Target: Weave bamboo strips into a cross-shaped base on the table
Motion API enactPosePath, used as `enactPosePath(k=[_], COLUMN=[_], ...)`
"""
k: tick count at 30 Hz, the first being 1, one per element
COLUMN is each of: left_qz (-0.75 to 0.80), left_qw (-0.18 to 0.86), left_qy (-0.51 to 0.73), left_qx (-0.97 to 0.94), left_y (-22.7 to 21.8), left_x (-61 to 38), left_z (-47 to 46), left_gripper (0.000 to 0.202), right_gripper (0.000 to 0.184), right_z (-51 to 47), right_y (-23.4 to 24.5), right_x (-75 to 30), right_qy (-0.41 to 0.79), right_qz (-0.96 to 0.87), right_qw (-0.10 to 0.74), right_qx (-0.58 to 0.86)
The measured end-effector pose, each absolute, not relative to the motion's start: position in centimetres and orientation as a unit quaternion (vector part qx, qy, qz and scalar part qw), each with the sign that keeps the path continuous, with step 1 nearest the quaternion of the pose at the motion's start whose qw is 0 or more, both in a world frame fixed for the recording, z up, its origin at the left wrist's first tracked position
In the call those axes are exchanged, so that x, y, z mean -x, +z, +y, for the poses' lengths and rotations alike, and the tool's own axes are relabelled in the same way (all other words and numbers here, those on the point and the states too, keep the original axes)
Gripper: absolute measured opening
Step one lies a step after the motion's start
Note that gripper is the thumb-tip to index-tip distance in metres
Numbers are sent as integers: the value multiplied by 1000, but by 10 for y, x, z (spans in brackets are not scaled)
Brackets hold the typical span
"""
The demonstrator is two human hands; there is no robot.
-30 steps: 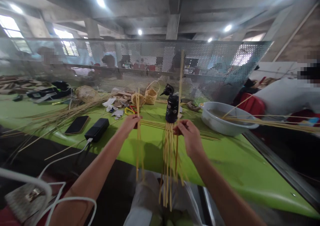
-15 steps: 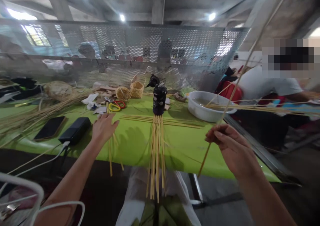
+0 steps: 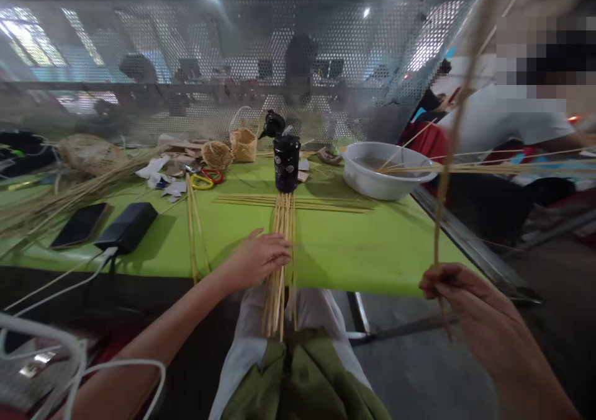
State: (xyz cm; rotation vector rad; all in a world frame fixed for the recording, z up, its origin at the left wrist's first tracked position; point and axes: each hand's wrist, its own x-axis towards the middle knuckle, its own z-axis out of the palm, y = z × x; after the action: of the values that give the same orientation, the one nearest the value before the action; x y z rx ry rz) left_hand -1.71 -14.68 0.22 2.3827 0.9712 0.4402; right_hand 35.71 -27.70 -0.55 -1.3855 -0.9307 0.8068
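My left hand (image 3: 261,259) lies over the lengthwise bundle of pale plant strips (image 3: 282,221), its fingers stretched out across them. Those strips run from beneath a black bottle (image 3: 287,162) and hang past the table's front edge. Several crosswise strips (image 3: 326,206) lie just in front of the bottle. Off the front right corner, my right hand (image 3: 459,290) pinches one long strip (image 3: 442,203), which rises nearly upright out of the top of the view; its lower tip is blurred. Two more strips (image 3: 190,227) lie left of the bundle.
A white basin (image 3: 388,187) of water with long strips in it stands at the right. Scissors (image 3: 207,178), small woven baskets (image 3: 244,144), a power bank (image 3: 128,226) and a phone (image 3: 80,224) are on the green table. A person (image 3: 503,116) sits at the right.
My left hand has moved right, from near the scissors onto the lengthwise strips. My right hand has gone lower and further right, turning its strip more upright. The view has tilted down.
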Motion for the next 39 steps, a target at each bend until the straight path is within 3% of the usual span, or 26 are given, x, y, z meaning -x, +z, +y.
enactPosePath(k=[5, 14, 20, 23, 31, 39], left_qz=[366, 366, 375, 386, 410, 423], left_qw=[219, 81, 28, 24, 69, 142], left_qy=[135, 108, 118, 140, 255, 336], left_qx=[-895, -921, -919, -911, -873, -829], left_y=[-7, -13, -13, -16, -23, -22], left_x=[19, 13, 3, -3, -6, -8], left_z=[-163, -189, -195, -193, -181, -172], left_gripper=[21, 33, 37, 39, 18, 21], right_gripper=[25, 21, 22, 22, 31, 29], right_z=[-293, -296, -298, -297, -292, -257], right_y=[-25, -54, -54, -48, -31, -21], right_x=[-365, -357, -343, -337, -324, -291], right_qy=[372, 380, 407, 440, 493, 399], right_qz=[-379, -432, -481, -498, -601, -711], right_qw=[589, 568, 505, 478, 349, 304], right_qx=[609, 589, 590, 574, 524, 493])
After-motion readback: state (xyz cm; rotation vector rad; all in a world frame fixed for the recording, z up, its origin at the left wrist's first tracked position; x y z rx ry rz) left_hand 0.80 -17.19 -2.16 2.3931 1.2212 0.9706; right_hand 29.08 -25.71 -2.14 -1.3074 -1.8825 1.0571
